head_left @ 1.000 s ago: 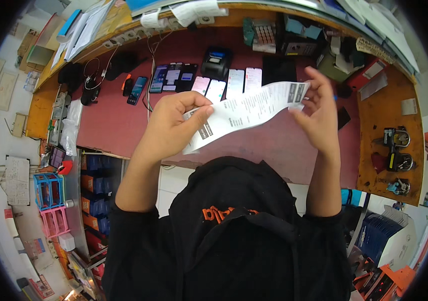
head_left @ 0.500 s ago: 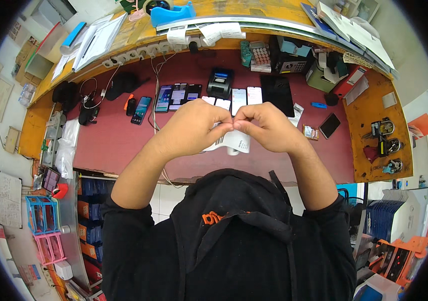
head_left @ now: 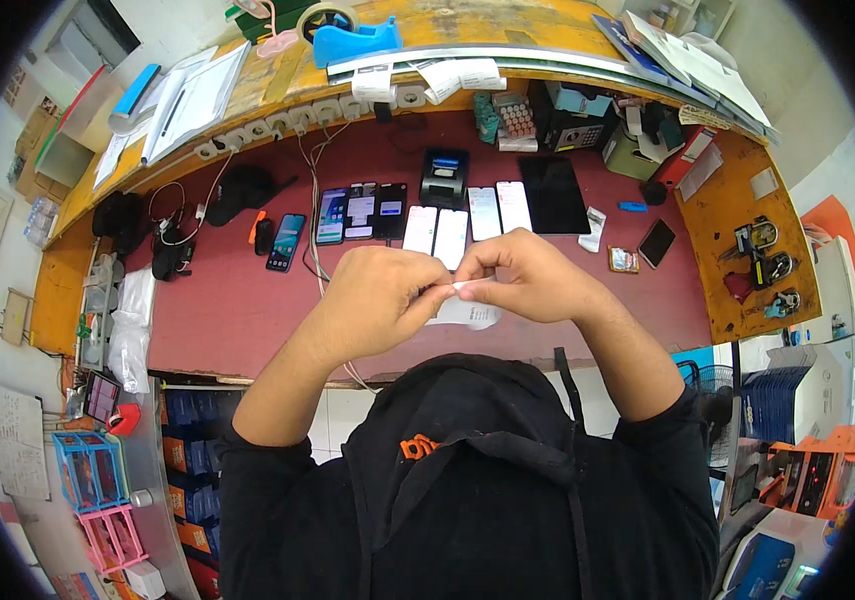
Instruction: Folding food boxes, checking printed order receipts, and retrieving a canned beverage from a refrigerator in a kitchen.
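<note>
Both my hands meet above the near part of the red desk top [head_left: 567, 330], fingertips pinched together. Between them hangs a white printed paper slip [head_left: 472, 313], curled at its lower end. My left hand [head_left: 377, 295] grips its upper edge with thumb and forefinger. Right beside it, my right hand [head_left: 522, 278] pinches the same edge. Just beyond my hands lie white-screened phones [head_left: 420, 230], [head_left: 484, 212]. A small black receipt printer [head_left: 444, 178] stands behind them.
More phones lie to the left, one apart [head_left: 287, 243]. At right are a black tablet [head_left: 552, 195], a dark phone [head_left: 657, 244] and a small packet [head_left: 623, 260]. White cables [head_left: 315, 190] cross the desk. A raised wooden shelf holds a blue tape dispenser [head_left: 357, 43].
My hands have shifted slightly lower in the picture relative to the phones, so more of the white-screened phones shows. The slip stays pinched between both hands, and the view has tilted slightly.
</note>
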Action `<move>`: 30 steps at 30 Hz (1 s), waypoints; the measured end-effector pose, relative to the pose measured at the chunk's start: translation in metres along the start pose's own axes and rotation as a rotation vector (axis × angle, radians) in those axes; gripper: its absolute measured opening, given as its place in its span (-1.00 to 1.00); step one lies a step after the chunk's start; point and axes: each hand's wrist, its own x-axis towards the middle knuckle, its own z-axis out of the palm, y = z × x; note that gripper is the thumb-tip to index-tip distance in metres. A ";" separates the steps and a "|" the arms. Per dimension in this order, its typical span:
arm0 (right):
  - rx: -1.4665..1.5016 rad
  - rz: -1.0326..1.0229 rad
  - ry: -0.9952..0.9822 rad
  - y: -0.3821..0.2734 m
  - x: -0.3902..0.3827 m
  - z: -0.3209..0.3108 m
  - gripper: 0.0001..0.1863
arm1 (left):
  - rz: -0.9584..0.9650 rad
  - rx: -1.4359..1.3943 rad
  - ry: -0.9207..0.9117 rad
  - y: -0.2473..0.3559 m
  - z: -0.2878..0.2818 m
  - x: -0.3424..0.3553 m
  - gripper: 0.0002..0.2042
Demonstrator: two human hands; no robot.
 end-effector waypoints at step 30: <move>0.816 -0.064 1.414 0.102 0.106 -0.069 -0.63 | 0.065 -0.056 0.474 -0.016 0.077 -0.044 -0.76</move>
